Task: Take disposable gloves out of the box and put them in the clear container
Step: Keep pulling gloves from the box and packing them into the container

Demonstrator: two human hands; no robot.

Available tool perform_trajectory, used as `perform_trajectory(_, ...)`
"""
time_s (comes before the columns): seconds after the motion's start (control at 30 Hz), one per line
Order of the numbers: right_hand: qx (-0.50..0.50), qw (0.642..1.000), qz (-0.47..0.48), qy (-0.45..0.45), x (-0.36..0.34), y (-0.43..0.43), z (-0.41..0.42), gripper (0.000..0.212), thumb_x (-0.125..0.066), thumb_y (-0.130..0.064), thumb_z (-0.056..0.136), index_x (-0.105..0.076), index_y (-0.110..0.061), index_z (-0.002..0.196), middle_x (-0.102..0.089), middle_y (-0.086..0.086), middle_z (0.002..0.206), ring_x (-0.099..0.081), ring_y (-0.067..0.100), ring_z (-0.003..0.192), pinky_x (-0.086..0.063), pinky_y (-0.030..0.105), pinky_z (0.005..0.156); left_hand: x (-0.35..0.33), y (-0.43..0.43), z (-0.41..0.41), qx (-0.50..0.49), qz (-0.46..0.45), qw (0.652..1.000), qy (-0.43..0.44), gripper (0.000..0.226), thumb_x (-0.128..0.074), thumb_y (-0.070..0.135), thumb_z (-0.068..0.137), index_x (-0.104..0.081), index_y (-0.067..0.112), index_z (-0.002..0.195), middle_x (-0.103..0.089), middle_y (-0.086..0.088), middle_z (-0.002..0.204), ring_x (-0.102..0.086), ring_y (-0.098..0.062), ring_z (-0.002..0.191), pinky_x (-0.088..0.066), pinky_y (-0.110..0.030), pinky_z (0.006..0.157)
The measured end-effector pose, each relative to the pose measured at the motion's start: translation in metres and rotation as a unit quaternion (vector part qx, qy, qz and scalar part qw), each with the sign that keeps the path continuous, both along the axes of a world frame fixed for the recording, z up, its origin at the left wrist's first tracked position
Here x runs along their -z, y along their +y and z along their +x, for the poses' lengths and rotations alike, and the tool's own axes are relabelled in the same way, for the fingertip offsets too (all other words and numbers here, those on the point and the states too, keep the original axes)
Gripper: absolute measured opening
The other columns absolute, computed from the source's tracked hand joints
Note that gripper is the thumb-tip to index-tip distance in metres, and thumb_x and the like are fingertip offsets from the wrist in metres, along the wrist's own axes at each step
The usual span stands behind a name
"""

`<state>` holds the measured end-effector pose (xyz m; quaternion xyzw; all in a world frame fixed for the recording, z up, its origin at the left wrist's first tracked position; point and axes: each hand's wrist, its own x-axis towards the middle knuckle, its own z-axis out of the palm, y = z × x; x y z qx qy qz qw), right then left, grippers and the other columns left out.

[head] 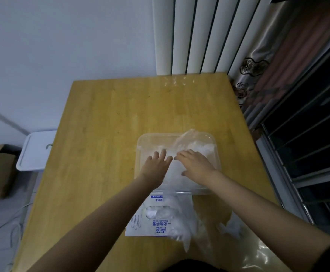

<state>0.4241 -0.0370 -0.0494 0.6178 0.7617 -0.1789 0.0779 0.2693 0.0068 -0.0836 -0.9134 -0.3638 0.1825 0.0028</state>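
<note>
Inside clear container (217, 154) | gloves (200, 147) beneath left hand (156, 166) and right hand (196, 166) | both hands flat, released

Single head-worn view, aimed forward and down.
The wide lens hangs close over the table (105, 134), facing the wall (62, 46); frame edges seem bowed.

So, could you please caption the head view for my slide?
Left hand and right hand rest on disposable gloves inside the clear container, glove box nearer on the wooden table.
</note>
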Motion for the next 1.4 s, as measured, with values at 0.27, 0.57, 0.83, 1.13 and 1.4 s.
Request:
perform_trajectory(0.27,0.029,0.991,-0.111,-0.072,0.037,0.006,0.012,0.075,-0.062,-0.018,0.089,-0.019,-0.02,0.149,-0.018,0.007,0.155,-0.026,0.03,0.137,-0.033,0.04,0.107,0.018,0.008,-0.001,-0.03,-0.077,0.988,0.133,0.078,-0.057,0.022,0.093,-0.005,0.02,0.152,-0.001,-0.02,0.157,-0.023,-0.042,0.138,-0.029,-0.038,0.109)
perform_trajectory(0.57,0.055,0.978,-0.197,-0.028,0.039,0.018,0.019,0.065,-0.049,-0.01,0.094,-0.019,-0.018,0.15,-0.02,0.008,0.157,-0.019,0.028,0.143,-0.02,0.036,0.115,0.019,0.011,0.002,-0.007,-0.04,0.981,0.19,0.07,-0.05,0.027,0.096,-0.007,0.023,0.152,-0.009,-0.016,0.157,-0.03,-0.034,0.138,0.002,-0.052,0.116)
perform_trajectory(0.83,0.128,0.953,0.16,0.224,-0.023,-0.032,-0.006,0.013,-0.051,-0.024,0.097,-0.059,-0.015,0.104,-0.062,-0.003,0.097,-0.054,0.009,0.078,-0.042,0.021,0.068,-0.026,-0.013,-0.006,-0.051,0.019,0.985,-0.162,0.044,-0.05,0.005,0.088,-0.046,0.013,0.131,-0.054,-0.007,0.124,-0.054,-0.026,0.107,-0.037,-0.036,0.091)
perform_trajectory(1.13,0.071,0.993,0.053,0.078,-0.008,-0.108,-0.019,0.038,-0.046,-0.052,0.094,-0.06,-0.017,0.09,-0.067,-0.001,0.091,-0.059,0.013,0.076,-0.047,0.024,0.071,-0.033,-0.083,-0.038,0.049,0.008,0.938,-0.343,0.015,-0.057,0.002,0.074,-0.055,0.011,0.086,-0.054,-0.005,0.075,-0.05,-0.02,0.052,-0.031,-0.025,0.041)
perform_trajectory(1.4,0.17,0.972,-0.022,0.161,0.013,-0.121,-0.02,0.019,-0.057,-0.021,0.093,-0.059,-0.016,0.075,-0.057,-0.003,0.071,-0.058,0.014,0.069,-0.048,0.026,0.063,-0.009,-0.123,-0.049,0.002,-0.098,0.983,-0.158,0.036,-0.043,0.034,0.098,-0.047,0.023,0.132,-0.04,-0.001,0.138,-0.041,-0.021,0.123,-0.034,-0.032,0.094)
